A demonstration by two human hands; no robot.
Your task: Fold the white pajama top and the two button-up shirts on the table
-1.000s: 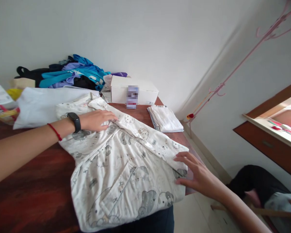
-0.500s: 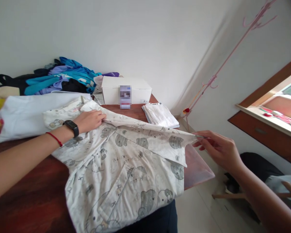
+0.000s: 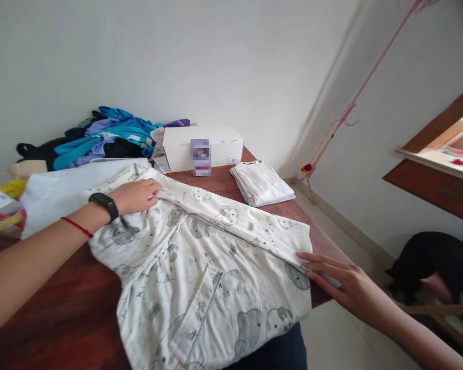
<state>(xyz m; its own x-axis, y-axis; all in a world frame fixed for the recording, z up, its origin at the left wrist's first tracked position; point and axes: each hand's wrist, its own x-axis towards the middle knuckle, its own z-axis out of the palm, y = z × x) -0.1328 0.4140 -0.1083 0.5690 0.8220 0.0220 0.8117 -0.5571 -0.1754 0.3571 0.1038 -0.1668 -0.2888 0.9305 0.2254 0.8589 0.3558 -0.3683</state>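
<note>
A white pajama shirt [image 3: 212, 262] with grey cat prints lies over the table, its lower edge hanging off the near side. My left hand [image 3: 141, 196], wearing a black wristband and red cord, has its fingers curled on the cloth near the shoulder and collar. One sleeve [image 3: 250, 218] stretches flat to the right across the shirt's upper edge. At the cuff end rests my right hand [image 3: 332, 275], fingers extended and laid on the fabric, pinching nothing.
Behind the shirt stand a white box [image 3: 219, 146] and folded white clothes [image 3: 262, 184]. Blue and black clothes [image 3: 111, 136] are heaped back left, near a white bag [image 3: 54, 190]. The brown table [image 3: 54, 303] ends on the right, near a pink coat rack [image 3: 366, 85].
My right hand has let go of the sleeve end and come down flat onto the cloth. The sleeve, earlier pulled taut and raised, now lies down. The left hand stays near the shoulder.
</note>
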